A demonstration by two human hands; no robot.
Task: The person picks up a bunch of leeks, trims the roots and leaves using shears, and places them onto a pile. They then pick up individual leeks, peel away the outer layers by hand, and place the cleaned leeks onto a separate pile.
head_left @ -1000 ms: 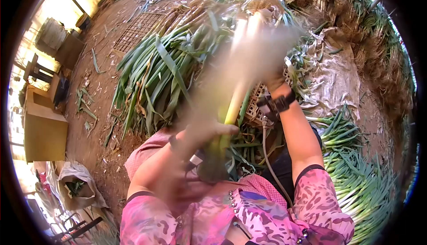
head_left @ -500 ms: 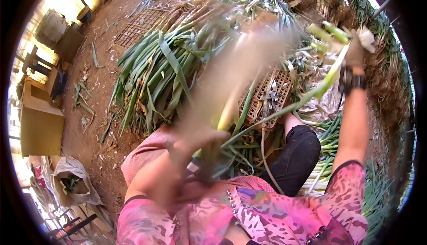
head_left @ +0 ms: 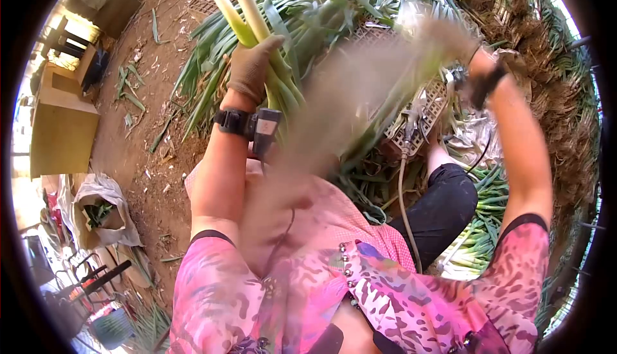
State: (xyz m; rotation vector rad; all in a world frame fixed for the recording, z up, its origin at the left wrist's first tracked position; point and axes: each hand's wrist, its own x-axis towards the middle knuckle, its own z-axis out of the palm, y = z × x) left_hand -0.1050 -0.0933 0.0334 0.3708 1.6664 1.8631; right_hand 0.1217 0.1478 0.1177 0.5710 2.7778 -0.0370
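My left hand point(head_left: 252, 71), in a tan glove, is wrapped round a couple of thick green onions point(head_left: 247, 6). Their pale stems point up and away, and their green leaves hang below the fist. My right hand point(head_left: 453, 40), also gloved, is at the upper right over a plastic crate point(head_left: 429, 113). Motion smears its fingers, and a blurred green streak and a whitish patch show beside it. Hazy blur across the middle hides part of the view. A hose point(head_left: 403, 193) runs up to a metal fitting point(head_left: 409, 128) on the crate.
A heap of green onions point(head_left: 215, 78) lies ahead on the dirt floor point(head_left: 144, 142). Bundles with brown roots point(head_left: 546, 71) line the right. Pale-stemmed onions point(head_left: 469, 251) lie beside my knee point(head_left: 440, 206). A wooden box point(head_left: 64, 126) and an open sack point(head_left: 106, 209) stand left.
My left hand has risen from near my lap to the upper left, with the green onions upright in it. My right hand has moved left, from the far right toward the crate.
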